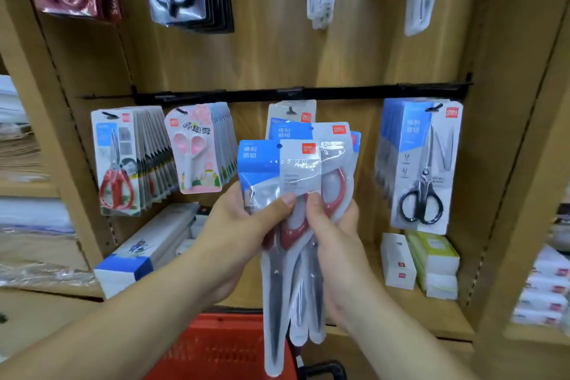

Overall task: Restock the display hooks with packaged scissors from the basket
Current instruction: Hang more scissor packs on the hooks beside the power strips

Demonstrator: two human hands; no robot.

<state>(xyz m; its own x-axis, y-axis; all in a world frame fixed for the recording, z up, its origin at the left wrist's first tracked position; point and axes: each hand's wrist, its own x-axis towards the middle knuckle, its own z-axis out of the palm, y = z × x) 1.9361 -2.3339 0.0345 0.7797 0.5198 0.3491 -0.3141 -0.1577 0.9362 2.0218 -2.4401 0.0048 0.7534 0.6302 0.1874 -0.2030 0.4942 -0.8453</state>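
Wooden shelving (277, 55) bears a black hook rail (302, 92); the hands, left (240, 241) and right (339, 231), together grip packaged scissors (299, 170).

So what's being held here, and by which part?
A fanned bunch of packaged scissors, gripped mid-pack at the red handles: left hand on its left edge, right hand on its right.
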